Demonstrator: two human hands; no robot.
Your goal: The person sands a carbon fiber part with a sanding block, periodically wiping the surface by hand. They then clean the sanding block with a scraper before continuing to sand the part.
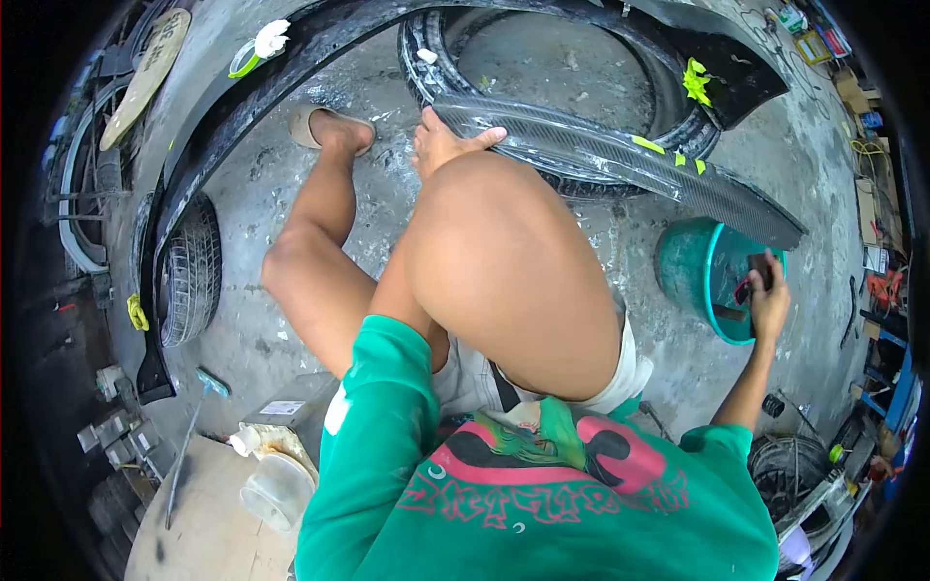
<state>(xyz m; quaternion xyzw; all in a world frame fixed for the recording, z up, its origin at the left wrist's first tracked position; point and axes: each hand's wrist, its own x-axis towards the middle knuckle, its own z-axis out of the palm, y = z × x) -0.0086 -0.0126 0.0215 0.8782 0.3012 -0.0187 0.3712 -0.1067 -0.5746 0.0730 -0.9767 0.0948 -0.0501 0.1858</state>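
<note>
A long carbon-fibre panel (601,155) with a woven dark surface and yellow-green tape pieces lies slanting across a tyre (436,58). My left hand (448,145) grips its left end, thumb over the top and fingers round the edge. My right hand (772,298) is closed on a small dark block (760,271) above the teal bucket (712,281), below the panel's right end. Something red shows beside the block. Inside the bucket a brown flat piece (728,313) is partly visible.
A long black curved part (262,92) arches across the floor, touching a standing tyre (192,276) at left. A white tape roll (271,39) sits at the upper left. A squeegee (211,383) and a clear plastic tub (276,492) are at lower left. Shelves line the right side.
</note>
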